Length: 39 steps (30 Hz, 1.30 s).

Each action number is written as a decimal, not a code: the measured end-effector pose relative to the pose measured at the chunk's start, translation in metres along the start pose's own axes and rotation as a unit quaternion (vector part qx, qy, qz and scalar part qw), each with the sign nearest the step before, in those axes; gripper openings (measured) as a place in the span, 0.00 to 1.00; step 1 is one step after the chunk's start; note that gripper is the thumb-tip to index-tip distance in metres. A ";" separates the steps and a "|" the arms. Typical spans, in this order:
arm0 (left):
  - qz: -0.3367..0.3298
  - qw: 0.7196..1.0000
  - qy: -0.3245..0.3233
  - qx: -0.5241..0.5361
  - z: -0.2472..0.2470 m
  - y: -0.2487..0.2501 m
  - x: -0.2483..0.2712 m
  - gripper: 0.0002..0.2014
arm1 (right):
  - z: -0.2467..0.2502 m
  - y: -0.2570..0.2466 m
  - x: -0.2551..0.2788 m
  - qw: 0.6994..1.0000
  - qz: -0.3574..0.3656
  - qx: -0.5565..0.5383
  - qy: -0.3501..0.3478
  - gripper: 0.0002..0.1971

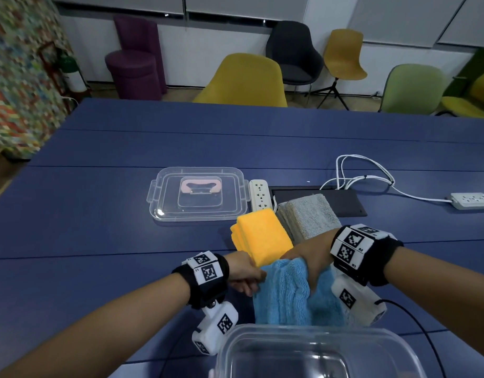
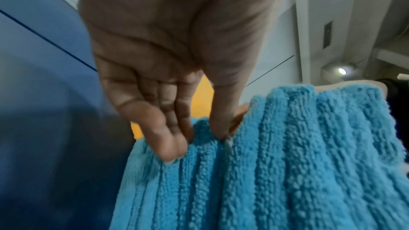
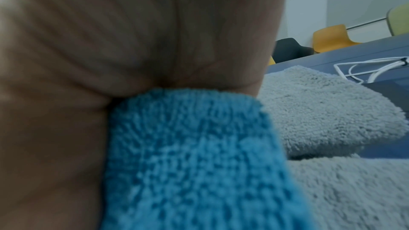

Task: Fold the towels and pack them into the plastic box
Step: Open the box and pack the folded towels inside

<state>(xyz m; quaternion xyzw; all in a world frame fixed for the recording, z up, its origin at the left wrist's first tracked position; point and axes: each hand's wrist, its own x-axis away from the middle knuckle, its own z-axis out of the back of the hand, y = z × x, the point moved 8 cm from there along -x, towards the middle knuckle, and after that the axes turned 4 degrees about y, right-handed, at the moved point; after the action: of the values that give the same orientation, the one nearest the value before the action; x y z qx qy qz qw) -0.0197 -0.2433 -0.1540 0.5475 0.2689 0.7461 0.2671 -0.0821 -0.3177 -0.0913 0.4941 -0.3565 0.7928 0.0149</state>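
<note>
A blue ribbed towel [image 1: 287, 293] hangs between my two hands, just beyond the clear plastic box [image 1: 311, 350] at the near edge. My left hand [image 1: 246, 276] pinches its left top edge between thumb and fingers [image 2: 172, 146]; the blue towel [image 2: 276, 163] fills the left wrist view. My right hand [image 1: 309, 257] grips its right top edge, with the blue towel [image 3: 194, 155] bunched in the palm [image 3: 132, 41]. A folded yellow towel [image 1: 262, 236] and a folded grey towel [image 1: 309, 214] lie on the blue table [image 1: 99, 227] behind it. The grey towel [image 3: 327, 107] lies close to my right hand.
The box's clear lid [image 1: 198, 195] with a pink handle lies farther back at centre. A white power strip [image 1: 260, 196], a dark floor panel [image 1: 344, 199], white cables [image 1: 366, 173] and a second power strip [image 1: 471, 200] lie to the right. Chairs [image 1: 246, 80] stand beyond the table.
</note>
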 end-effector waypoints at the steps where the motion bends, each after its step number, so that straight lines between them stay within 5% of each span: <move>1: -0.013 1.000 0.016 -0.018 0.001 0.004 0.000 0.10 | -0.002 -0.003 -0.001 1.000 0.014 0.007 0.001 0.31; 5: -0.061 0.995 0.066 -0.040 0.005 0.017 0.006 0.11 | 0.005 0.003 0.009 1.000 -0.017 0.010 0.013 0.23; 8: -0.084 0.993 0.047 0.065 0.007 0.030 0.019 0.09 | 0.010 0.000 0.019 1.000 -0.010 -0.015 0.002 0.24; 12: -0.067 0.990 -0.042 0.119 0.002 0.048 0.045 0.46 | 0.021 -0.015 0.039 0.999 0.002 -0.031 0.024 0.20; 17: -0.141 0.990 -0.010 0.020 0.015 0.087 0.090 0.49 | 0.033 -0.057 0.080 0.993 0.064 -0.068 0.078 0.21; 21: -0.176 0.979 -0.010 0.101 0.006 0.114 0.122 0.34 | 0.029 -0.082 0.118 0.990 0.083 -0.073 0.083 0.21; 25: -0.163 0.975 -0.026 0.148 -0.024 0.113 0.146 0.40 | 0.009 -0.077 0.139 0.992 0.043 -0.082 0.088 0.17; 31: -0.138 0.985 -0.101 -0.023 -0.056 0.077 0.178 0.34 | -0.072 -0.077 0.133 0.998 0.032 -0.047 0.017 0.12; 33: -0.139 0.988 -0.063 -0.012 -0.032 0.067 0.178 0.30 | -0.098 -0.072 0.122 1.000 -0.002 0.015 0.011 0.12; 36: -0.108 0.986 0.106 0.075 0.025 0.039 0.163 0.16 | -0.127 -0.067 0.095 0.988 -0.047 0.147 0.014 0.19; 39: -0.020 0.977 0.186 0.103 0.049 -0.007 0.138 0.07 | -0.144 -0.058 0.057 0.989 -0.043 0.141 -0.014 0.21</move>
<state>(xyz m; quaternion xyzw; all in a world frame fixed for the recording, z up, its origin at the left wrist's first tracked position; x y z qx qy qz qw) -0.0074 -0.1369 -0.0533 0.4180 0.4004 0.7976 0.1697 -0.2005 -0.2100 -0.0510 0.5175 -0.2194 0.8267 -0.0259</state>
